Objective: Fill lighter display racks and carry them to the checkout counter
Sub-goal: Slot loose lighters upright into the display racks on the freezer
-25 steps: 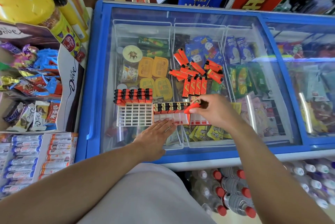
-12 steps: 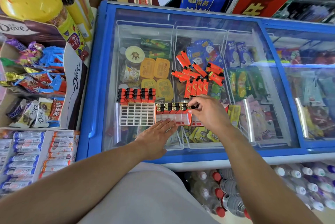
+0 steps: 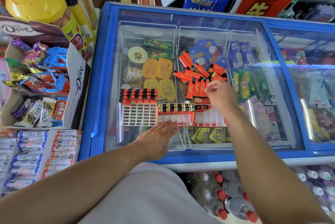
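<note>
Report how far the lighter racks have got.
Done: the white rack has its back rows of lighters, the middle rack two rows. In hand: the left hand steadies the middle rack; the right hand reaches to the loose orange lighters. Left: the front slots of all racks, most of the right rack, and carrying them to checkout.

A shop: glass-topped freezer (image 3: 101, 78), candy boxes (image 3: 36, 82).

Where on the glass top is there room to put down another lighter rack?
Bare glass lies behind the white rack, over the yellow tubs, and right of the right-hand rack, toward the sliding lid's blue frame. The loose lighters, three racks, left hand and right hand crowd the middle.
</note>
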Action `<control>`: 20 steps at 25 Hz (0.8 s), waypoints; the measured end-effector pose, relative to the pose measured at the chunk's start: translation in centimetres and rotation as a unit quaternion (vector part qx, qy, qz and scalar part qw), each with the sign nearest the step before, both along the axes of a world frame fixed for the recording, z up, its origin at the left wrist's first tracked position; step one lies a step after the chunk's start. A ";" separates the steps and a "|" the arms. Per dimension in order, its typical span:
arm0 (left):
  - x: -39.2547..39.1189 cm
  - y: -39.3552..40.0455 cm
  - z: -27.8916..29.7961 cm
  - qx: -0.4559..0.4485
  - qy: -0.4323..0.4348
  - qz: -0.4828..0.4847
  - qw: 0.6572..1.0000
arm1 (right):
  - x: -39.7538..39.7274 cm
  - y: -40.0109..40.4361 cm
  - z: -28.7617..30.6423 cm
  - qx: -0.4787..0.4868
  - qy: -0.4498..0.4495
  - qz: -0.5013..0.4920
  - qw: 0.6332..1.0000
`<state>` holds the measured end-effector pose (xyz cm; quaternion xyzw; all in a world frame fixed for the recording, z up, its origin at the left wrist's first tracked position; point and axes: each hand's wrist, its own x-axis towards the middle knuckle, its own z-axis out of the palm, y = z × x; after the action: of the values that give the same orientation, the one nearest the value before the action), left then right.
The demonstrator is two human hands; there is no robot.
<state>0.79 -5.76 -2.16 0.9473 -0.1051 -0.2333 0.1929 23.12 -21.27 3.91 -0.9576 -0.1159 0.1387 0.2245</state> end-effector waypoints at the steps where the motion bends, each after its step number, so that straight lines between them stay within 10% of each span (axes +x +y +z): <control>1: -0.1 0.1 0.1 -0.007 -0.003 -0.001 1.000 | 1.6 0.1 -0.6 -0.048 0.034 -0.021 0.998; 14: -0.8 0.9 0.5 -0.011 0.005 0.021 1.000 | 5.9 1.3 -2.7 -0.104 0.167 -0.073 0.978; 20: -0.8 1.0 0.1 -0.014 0.009 0.028 0.999 | -2.2 2.4 4.1 0.098 0.085 0.074 0.989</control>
<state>-0.02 -4.78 -2.09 0.9450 -0.0804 -0.2347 0.2133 20.91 -18.89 8.01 -0.9042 -0.1798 0.2241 0.3160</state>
